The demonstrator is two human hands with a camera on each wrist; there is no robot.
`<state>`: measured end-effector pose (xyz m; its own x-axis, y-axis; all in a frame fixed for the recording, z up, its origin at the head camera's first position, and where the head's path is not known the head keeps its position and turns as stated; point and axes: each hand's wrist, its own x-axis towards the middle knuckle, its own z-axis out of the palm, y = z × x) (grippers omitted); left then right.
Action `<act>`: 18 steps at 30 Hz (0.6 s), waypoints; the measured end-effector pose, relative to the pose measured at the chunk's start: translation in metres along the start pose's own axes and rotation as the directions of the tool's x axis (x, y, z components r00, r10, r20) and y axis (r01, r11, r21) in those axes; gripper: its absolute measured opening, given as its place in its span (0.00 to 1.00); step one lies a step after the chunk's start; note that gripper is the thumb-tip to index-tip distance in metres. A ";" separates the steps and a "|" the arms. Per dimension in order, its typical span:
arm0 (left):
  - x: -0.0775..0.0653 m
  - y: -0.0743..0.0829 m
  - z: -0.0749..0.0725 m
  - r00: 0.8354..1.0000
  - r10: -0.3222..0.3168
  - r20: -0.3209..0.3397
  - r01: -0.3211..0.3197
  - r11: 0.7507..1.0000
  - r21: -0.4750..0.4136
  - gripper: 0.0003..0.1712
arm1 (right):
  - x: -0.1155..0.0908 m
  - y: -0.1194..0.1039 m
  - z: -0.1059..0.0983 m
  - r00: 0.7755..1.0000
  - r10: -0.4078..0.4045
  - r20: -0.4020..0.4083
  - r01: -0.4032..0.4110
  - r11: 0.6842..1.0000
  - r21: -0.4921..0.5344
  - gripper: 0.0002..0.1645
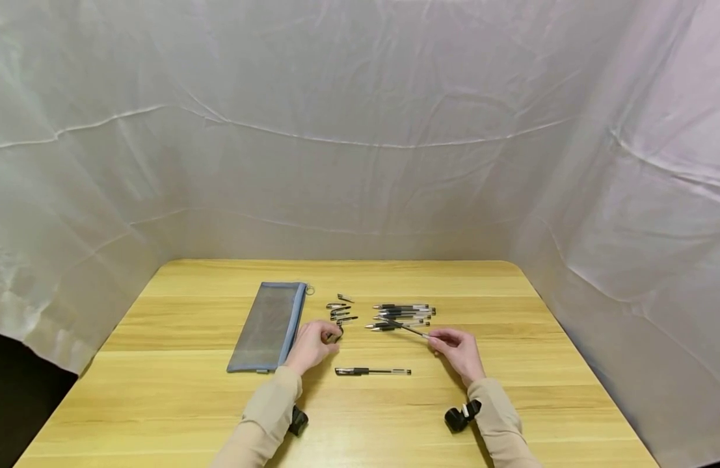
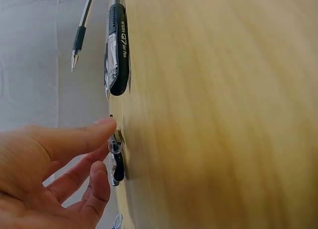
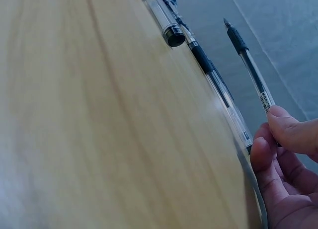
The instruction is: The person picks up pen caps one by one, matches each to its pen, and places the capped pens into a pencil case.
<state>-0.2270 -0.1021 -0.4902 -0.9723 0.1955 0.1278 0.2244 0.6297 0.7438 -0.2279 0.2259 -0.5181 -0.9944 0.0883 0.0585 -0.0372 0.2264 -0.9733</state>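
Note:
My left hand (image 1: 314, 346) is low over the table, thumb and fingers bent about a small black-and-clear pen cap (image 2: 118, 162). Part of that cap is hidden by the fingers. My right hand (image 1: 458, 354) pinches an uncapped gel pen (image 3: 251, 67) near its rear end. The pen's metal tip points away and to the left, above a row of pens. Several uncapped black gel pens (image 1: 402, 306) lie side by side there. Loose caps (image 1: 339, 305) lie in a group beyond my left hand. Between the hands and closer to me is a capped gel pen (image 1: 373, 372).
A blue-edged mesh zip pouch (image 1: 266, 325) lies flat to the left of the caps, close by my left forearm. The light wooden table (image 1: 570, 416) is enclosed by pale cloth (image 1: 360, 188) at the back and sides. Each wrist wears a small black camera (image 1: 456, 419).

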 end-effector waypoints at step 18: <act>0.000 0.000 0.001 1.000 0.011 0.017 -0.012 0.999 0.033 0.15 | -0.001 -0.003 0.000 1.000 -0.007 0.013 0.007 1.000 0.007 0.16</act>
<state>-0.2266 -0.1009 -0.4907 -0.9685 0.2151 0.1251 0.2378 0.6520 0.7200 -0.2264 0.2252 -0.5147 -0.9952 0.0744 0.0629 -0.0451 0.2207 -0.9743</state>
